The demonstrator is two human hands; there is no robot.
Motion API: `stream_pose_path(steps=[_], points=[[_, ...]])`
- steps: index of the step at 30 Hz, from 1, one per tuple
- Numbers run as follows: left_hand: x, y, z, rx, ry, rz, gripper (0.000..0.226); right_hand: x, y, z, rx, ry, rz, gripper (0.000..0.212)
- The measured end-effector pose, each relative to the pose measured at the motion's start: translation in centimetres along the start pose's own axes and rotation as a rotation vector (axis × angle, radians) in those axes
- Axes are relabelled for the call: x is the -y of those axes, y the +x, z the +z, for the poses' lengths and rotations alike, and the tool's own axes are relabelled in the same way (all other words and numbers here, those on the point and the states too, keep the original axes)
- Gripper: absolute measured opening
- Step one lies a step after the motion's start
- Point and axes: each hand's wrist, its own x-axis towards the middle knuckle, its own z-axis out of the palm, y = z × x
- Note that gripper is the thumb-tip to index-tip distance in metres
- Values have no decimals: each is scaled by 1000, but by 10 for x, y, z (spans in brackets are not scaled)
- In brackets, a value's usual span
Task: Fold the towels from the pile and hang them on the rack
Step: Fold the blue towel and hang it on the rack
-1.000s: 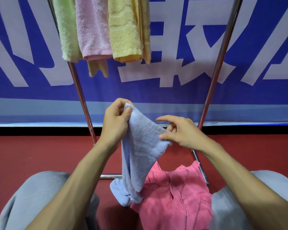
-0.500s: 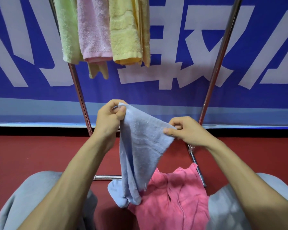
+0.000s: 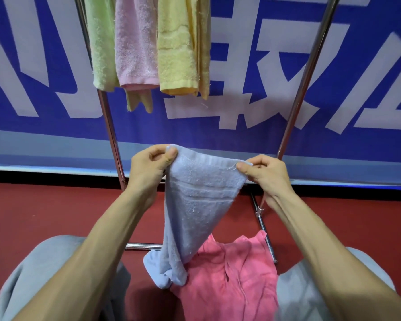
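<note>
A blue banner [image 3: 44,130] with big white characters fills the wall ahead of me, and below it the red floor [image 3: 44,209] runs back to my knees. The chrome rack [image 3: 304,82] stands between the two, its two uprights leaning apart as they rise. Its top bar is out of view, so I can only guess that the free stretch lies to the right of what hangs there. A green towel [image 3: 102,42], a pale pink towel [image 3: 134,42] and a yellow towel [image 3: 176,47] hang crowded together by the left upright.

What is left of the pile, a bright pink towel [image 3: 229,281], lies crumpled on the floor between my legs.

The blue towel [image 3: 195,205] is up in front of me. My left hand [image 3: 148,167] pinches one top corner between thumb and forefinger, and my right hand [image 3: 266,174] pinches the other the same way. Its top edge is stretched between them, the left end slightly higher.

From my fingers the towel's long axis drops straight down and towards me. It narrows to a twisted bunch that rests against the pink one. I think that low end must be shaken open before I fold, and my right hand is nearer the open side of the rack
</note>
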Motion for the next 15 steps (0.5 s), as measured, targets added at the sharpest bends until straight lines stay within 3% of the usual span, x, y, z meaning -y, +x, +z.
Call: stream_pose_path(steps=[8,15], points=[[-50,8,13,70,217,239,21,59,9,5,-10,-33,-137,19],[-119,19,16,13,331,461,26,141,12,12,-51,-80,-271,9]])
